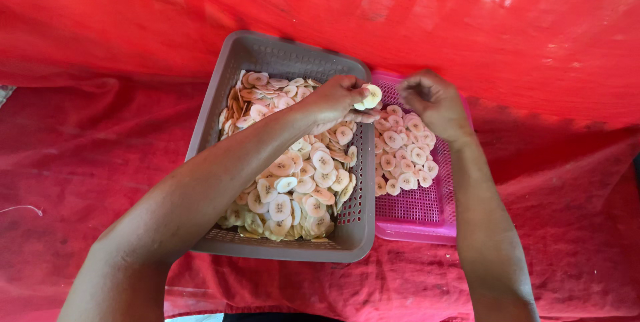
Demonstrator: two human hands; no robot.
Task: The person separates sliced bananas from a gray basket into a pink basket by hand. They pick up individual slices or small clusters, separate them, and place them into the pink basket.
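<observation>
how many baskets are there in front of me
2. A grey-brown basket heaped with pale round slices sits on the left; a pink basket with fewer slices sits beside it on the right, partly hidden behind it.

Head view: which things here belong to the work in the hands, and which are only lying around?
In use:
- left hand, holding pale round slices
- right hand, fingers curled, contents hidden
- grey basket, full of slices
- pink tray, slices laid flat

Only around:
- red cloth underneath and behind

I see matt perforated plastic in the grey basket (363, 182) and pink tray (427, 212); the red sheet (567, 182) looks like coarse cloth, perhaps netting.
</observation>
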